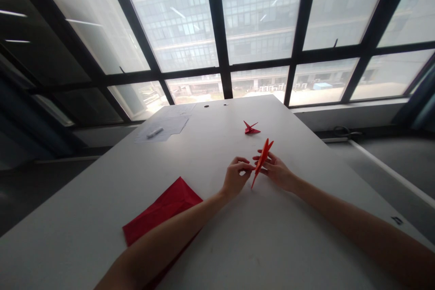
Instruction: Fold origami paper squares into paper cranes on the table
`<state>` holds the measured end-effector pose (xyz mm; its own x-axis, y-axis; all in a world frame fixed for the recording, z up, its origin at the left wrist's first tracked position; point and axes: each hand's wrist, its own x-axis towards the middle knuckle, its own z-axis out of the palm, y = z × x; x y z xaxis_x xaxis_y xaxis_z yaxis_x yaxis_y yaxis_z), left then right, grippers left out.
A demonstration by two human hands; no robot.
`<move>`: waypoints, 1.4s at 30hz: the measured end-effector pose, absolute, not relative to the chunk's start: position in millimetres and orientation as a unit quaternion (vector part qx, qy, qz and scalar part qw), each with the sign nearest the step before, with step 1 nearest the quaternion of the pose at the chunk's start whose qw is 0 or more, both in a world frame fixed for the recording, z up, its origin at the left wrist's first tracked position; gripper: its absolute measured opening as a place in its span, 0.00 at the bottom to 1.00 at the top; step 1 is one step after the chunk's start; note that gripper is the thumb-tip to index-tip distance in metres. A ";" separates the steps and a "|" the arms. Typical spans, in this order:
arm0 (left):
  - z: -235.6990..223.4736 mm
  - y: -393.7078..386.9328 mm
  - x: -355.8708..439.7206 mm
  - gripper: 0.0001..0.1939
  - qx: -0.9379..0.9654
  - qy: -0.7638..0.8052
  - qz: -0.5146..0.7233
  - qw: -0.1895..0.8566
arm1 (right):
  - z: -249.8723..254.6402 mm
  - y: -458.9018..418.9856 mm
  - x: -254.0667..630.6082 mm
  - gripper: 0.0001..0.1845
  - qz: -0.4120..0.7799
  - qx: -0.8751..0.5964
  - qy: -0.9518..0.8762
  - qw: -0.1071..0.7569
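Between my two hands, above the white table (217, 231), is a folded orange-red origami piece (262, 158) with long thin points at its top and bottom. My left hand (238, 174) pinches its lower left edge between thumb and fingertip. From the right side, my right hand (276, 170) grips it with the fingers partly behind the paper. Farther back on the table sits a finished-looking red origami crane (251, 128). Beneath and beside my left forearm lies a red sheet of paper (166, 206), partly hidden by the arm.
At the back left, printed papers (175, 126) lie flat with a pale marker-like object (155, 132) on them. A small dark item (397, 220) is near the right table edge. Tall black-framed windows (222, 31) stand beyond the table, and a dark cable (346, 132) coils at right.
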<state>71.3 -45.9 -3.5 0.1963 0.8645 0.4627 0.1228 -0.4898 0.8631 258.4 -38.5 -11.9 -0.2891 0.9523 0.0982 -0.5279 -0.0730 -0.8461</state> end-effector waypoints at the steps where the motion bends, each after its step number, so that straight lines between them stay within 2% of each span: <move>1: -2.7 -46.6 71.2 0.06 0.692 0.364 0.519 0.345 | -11.8 -38.4 257.7 0.26 0.683 -0.259 -0.413 0.544; 10: -1.0 -46.2 68.7 0.08 0.695 0.416 0.495 0.314 | -4.8 -41.8 253.7 0.22 0.675 -0.248 -0.411 0.561; 20: -7.3 -42.1 69.9 0.10 0.665 0.399 0.481 0.409 | -4.9 -46.0 251.0 0.33 0.627 -0.293 -0.440 0.572; 33: -11.0 -39.7 69.9 0.11 0.642 0.399 0.483 0.442 | -8.7 -44.8 251.7 0.30 0.594 -0.311 -0.467 0.577; 38: 0.2 -43.6 70.6 0.19 0.620 0.395 0.479 0.479 | -10.4 -44.3 252.1 0.28 0.556 -0.347 -0.482 0.582; 42: 6.8 -45.3 70.5 0.18 0.655 0.398 0.434 0.473 | -8.3 -44.9 252.2 0.28 0.526 -0.387 -0.496 0.572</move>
